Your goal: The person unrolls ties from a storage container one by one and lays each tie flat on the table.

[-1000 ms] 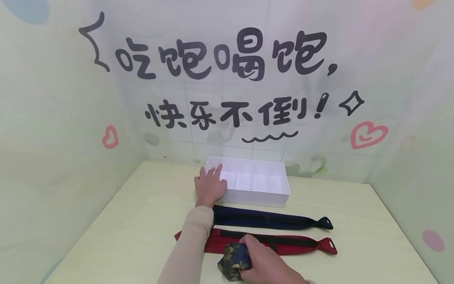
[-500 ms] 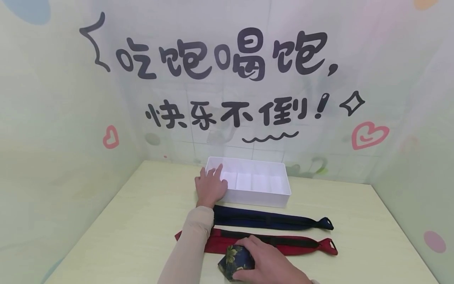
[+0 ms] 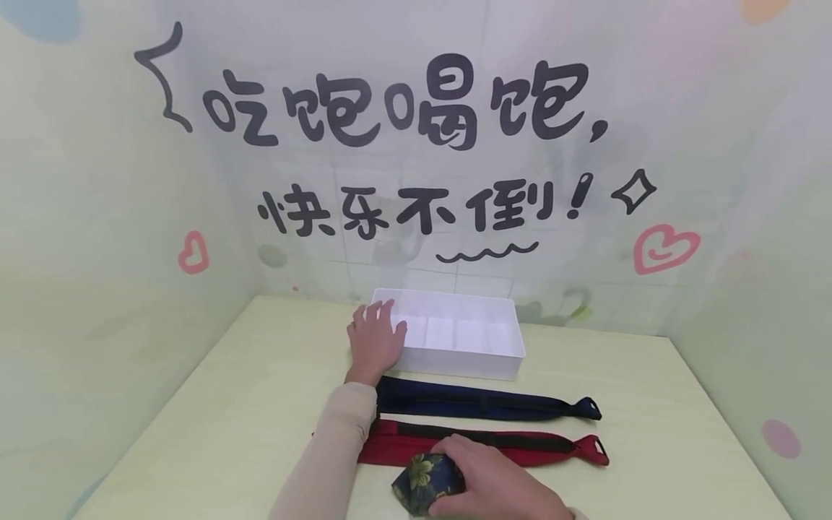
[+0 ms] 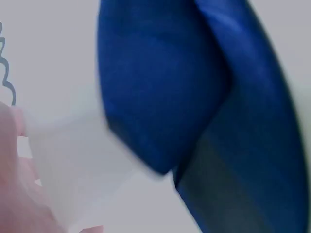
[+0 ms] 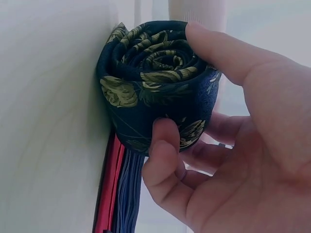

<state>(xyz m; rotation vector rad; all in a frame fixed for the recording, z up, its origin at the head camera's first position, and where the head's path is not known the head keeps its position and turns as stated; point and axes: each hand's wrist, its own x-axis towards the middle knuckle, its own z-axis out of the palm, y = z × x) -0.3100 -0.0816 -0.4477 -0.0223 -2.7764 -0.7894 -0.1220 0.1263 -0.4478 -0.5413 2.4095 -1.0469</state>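
Observation:
A rolled-up necktie, dark blue with gold flowers, is held by my right hand at the table's front. In the right wrist view its coil faces up, with thumb and fingers around its sides. Its pointed end juts left in the head view. My left hand rests at the left end of a white divided box, fingers spread over the rim. Under the left wrist lies a navy necktie, seen very close in the left wrist view. A red necktie lies nearer, partly hidden behind my right hand.
Both flat neckties lie crosswise, their knotted ends to the right. The box stands at the back of the pale wooden table, near a printed curtain that encloses the table's back and sides.
My right hand has shifted its hold on the rolled necktie, thumb now lower along it. My left hand has edged slightly left along the box's end. The head view has turned slightly.

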